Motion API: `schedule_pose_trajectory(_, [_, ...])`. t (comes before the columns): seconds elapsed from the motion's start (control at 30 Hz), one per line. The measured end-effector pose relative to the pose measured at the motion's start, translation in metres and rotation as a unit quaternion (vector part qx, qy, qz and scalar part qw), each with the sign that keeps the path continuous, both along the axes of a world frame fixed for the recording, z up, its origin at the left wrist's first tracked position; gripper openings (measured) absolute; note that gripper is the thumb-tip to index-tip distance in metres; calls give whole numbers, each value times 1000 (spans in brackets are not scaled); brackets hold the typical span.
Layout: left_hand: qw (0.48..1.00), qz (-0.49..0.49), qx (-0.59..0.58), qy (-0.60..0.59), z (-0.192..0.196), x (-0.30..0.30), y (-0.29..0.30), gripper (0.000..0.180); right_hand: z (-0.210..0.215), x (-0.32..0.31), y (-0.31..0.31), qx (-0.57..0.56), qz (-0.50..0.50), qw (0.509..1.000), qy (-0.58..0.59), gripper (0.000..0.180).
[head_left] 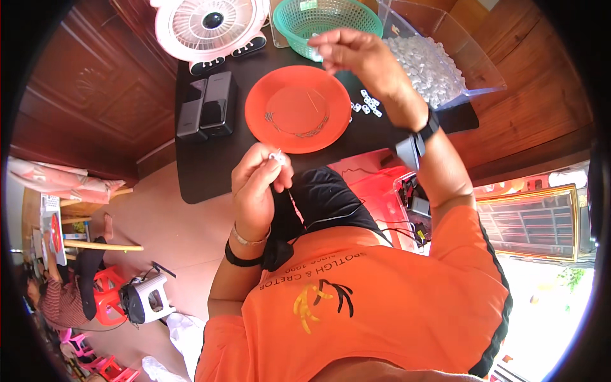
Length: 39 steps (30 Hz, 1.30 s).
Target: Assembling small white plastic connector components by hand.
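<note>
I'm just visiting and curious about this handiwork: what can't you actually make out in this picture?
- Head view: the small white piece pinched in the left hand is too small to identify.
- What the right hand holds is too fine to see.
- The thin metal bits on the orange plate are too small to tell apart.
- The green basket is cut off by the top edge, its contents unseen.

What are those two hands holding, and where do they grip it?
The left hand pinches a small white bead between its fingertips. The right hand, raised over the green basket, has pinched fingers, but what they hold cannot be told.
</note>
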<state>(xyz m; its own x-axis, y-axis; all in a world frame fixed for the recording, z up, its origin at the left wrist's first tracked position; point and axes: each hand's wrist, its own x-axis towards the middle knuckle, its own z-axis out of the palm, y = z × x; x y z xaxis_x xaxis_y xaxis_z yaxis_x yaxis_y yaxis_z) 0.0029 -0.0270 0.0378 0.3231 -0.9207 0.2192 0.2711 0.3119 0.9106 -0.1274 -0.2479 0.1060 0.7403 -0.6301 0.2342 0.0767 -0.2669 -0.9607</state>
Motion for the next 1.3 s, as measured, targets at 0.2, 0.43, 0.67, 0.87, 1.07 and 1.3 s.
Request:
schedule_pose_trajectory(0.2, [998,9,-56,-31,16,-20,-11,19,-29,-22,79,158,21,982,-103,15])
schedule_pose_trajectory(0.43, [998,13,-55,-6,7,-27,-5,19,-52,-25,111,163,82,971,-157,16])
schedule_pose_trajectory(0.67, [995,-16,-46,84,0,-27,-1,17,-51,-32,114,11,106,982,-153,17])
schedule_pose_trajectory(0.87, [994,-56,-41,88,-3,-35,2,17,-62,-29,116,109,140,967,-185,10])
schedule_pose_trajectory(1.07, [999,21,28,11,-6,-36,3,17,-62,-25,104,176,39,978,-106,18])
schedule_pose_trajectory(1.3, [990,82,97,-59,-11,-35,2,17,-60,-27,105,167,48,982,-69,17])
